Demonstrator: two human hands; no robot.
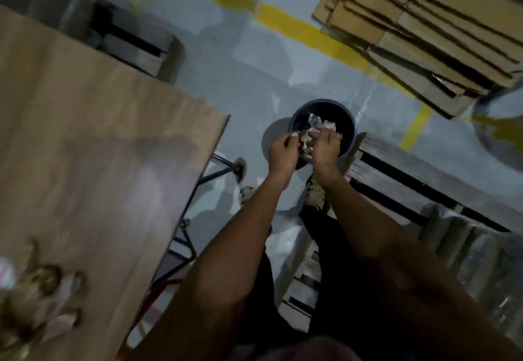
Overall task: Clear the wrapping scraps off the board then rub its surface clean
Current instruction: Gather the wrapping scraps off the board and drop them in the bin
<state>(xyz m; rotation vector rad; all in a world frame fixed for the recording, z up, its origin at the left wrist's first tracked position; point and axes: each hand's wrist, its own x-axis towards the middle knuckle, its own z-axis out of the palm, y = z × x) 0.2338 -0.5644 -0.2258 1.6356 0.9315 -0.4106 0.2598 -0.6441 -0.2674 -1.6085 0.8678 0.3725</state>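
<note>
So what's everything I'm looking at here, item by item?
Board: one, tan, on a metal-legged stand at left.
Scraps on board: one loose cluster, brownish and clear, near corner; blurred.
Bucket: one, dark blue, on the floor ahead, shiny scraps inside.
Scrap wad: one, crinkled, between both hands over the bucket.
Cardboard stack: one pile of flattened sheets, brown, upper right.
Pallets: two, grey wood, one at right, one upper left.
Floor lines: yellow, on the grey floor.
Shoes: two, light-coloured, below the bucket.
Left hand: holds the wad.
Right hand: holds the wad.
</note>
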